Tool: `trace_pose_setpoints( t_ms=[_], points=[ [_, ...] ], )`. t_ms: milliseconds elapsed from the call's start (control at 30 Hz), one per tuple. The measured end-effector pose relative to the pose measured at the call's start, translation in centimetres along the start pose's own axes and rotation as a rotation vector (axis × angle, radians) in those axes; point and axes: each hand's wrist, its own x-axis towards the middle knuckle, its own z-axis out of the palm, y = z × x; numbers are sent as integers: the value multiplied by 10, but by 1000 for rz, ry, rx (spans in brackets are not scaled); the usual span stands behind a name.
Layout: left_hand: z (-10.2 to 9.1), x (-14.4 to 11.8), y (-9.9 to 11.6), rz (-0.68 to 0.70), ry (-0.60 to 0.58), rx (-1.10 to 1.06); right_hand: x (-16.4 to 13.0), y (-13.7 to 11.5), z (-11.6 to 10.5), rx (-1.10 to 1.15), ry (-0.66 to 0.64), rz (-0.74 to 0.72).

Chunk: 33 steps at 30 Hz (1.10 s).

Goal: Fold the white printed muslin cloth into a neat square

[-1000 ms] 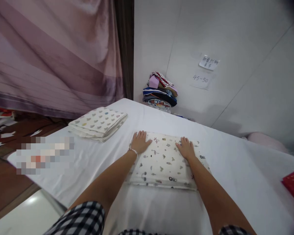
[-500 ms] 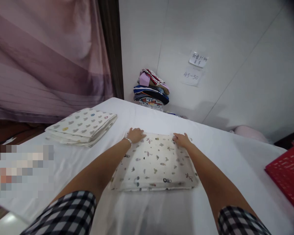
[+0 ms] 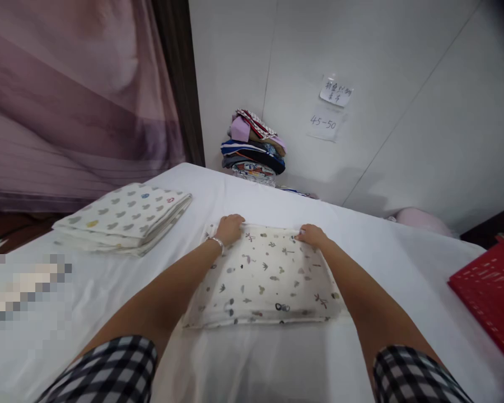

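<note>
A folded white cloth with small printed plants and animals lies flat in front of me on the white-covered table. My left hand is closed on its far left edge, with the fingertips partly hidden behind the edge. At the far right corner my right hand pinches the same edge between thumb and fingers. Several layers show along the cloth's near side. To the left lies a second folded cloth, white with grey shapes, apart from both hands.
A stack of folded fabrics stands beyond the table's far edge against the wall. A red perforated basket is at the right, and a pink rounded thing sits behind the table. A pink curtain hangs at the left.
Both hands have drawn their fingers in from a looser spread and closed on the far edge of the cloth. The view has shifted slightly.
</note>
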Motion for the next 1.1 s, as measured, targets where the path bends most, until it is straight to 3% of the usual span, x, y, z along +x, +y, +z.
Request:
trace_pose_setpoints(
  t_ms=[100, 167, 233, 333, 467, 533, 633, 733, 1100],
  points=[
    [15, -13, 17, 182, 145, -8, -11, -16, 9, -8, 158, -86],
    [27, -20, 28, 282, 163, -9, -18, -31, 22, 5, 236, -216],
    [37, -25, 35, 318, 133, -3, -24, -44, 38, 35, 203, -298],
    [44, -27, 38, 320, 87, 3, -27, -55, 53, 80, 112, -296],
    [42, -26, 36, 315, 68, -2, -28, -52, 52, 120, 95, -298],
    [40, -26, 35, 309, 67, -4, -30, -43, 50, 119, 156, -255],
    [38, -26, 36, 306, 57, -14, -34, -23, 49, 105, 246, -46],
    [37, -27, 37, 309, 43, -25, -33, -4, 50, 134, 184, 143],
    [37, -25, 35, 300, 26, -27, -34, 19, 53, 160, 155, 275]
  ],
)
